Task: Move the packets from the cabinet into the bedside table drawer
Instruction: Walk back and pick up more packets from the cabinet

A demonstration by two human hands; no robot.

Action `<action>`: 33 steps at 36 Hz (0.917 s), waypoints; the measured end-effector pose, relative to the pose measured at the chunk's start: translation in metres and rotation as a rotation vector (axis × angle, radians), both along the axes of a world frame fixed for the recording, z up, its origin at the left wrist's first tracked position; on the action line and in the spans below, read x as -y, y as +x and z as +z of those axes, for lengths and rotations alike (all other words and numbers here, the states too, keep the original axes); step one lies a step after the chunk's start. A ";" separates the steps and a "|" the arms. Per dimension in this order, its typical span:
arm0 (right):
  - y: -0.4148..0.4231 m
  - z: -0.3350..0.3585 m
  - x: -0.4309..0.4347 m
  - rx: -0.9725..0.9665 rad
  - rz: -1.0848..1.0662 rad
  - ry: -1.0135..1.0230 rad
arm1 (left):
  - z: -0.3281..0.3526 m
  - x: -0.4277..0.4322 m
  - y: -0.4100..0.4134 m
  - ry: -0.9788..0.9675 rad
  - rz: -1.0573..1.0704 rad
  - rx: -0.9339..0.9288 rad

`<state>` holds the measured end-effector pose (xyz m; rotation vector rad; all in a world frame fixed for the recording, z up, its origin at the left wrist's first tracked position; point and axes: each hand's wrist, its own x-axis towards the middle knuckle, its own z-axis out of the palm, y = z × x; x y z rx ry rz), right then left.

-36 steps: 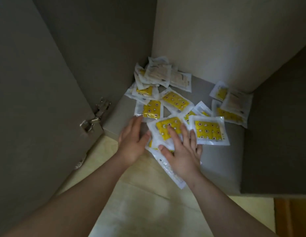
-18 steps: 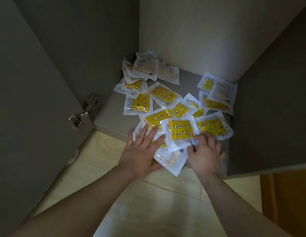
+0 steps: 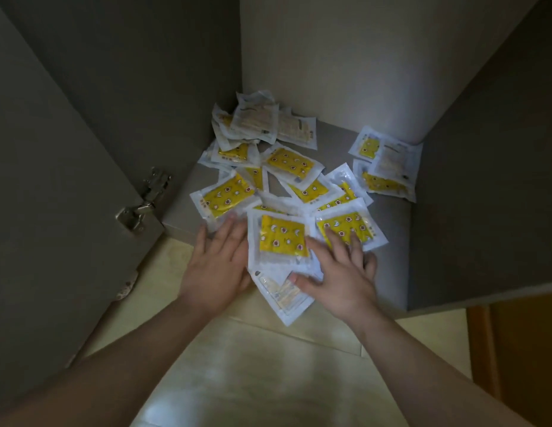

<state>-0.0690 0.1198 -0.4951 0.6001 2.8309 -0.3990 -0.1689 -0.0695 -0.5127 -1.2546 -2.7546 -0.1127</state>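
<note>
The packets [image 3: 287, 167] lie scattered and overlapping on the cabinet shelf [image 3: 391, 241], most showing a yellow patterned insert inside clear, white-edged wrapping; several in the back corner and at the right lie pale side up. Their print is too small to read. The nearest packet [image 3: 280, 238] lies face up at the shelf's front edge, its long axis running away from the person. Beneath it a face-down packet [image 3: 284, 300] overhangs the edge, tilted. The left hand [image 3: 217, 266] lies flat, fingers straight, against the nearest packet's left edge. The right hand [image 3: 339, 272] rests spread across the neighbouring packets, gripping nothing. A hinge [image 3: 142, 201] holds the open door [image 3: 52, 211] at left, above the tiled floor [image 3: 237, 380].
</note>
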 end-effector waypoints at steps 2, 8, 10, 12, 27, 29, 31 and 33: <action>-0.001 -0.001 0.004 -0.181 0.023 0.065 | -0.010 0.003 0.008 -0.013 -0.112 -0.056; -0.018 0.007 -0.002 -0.013 0.036 -0.093 | -0.017 -0.006 0.013 -0.005 -0.104 -0.077; -0.018 0.009 -0.004 0.073 0.044 -0.124 | -0.010 -0.010 0.011 0.024 -0.097 -0.066; -0.015 0.006 -0.006 0.092 0.054 -0.113 | -0.006 -0.012 0.008 0.062 -0.112 -0.055; 0.019 -0.007 -0.012 -0.243 0.015 0.159 | 0.017 0.006 -0.009 0.314 -0.096 0.146; 0.010 -0.003 -0.012 -0.090 -0.026 0.053 | 0.019 0.004 -0.008 0.296 -0.058 0.157; 0.005 0.001 -0.012 -0.003 -0.040 0.000 | 0.020 0.002 -0.007 0.292 -0.038 0.159; 0.005 0.004 -0.011 0.042 -0.038 0.041 | 0.022 0.001 -0.006 0.300 -0.035 0.158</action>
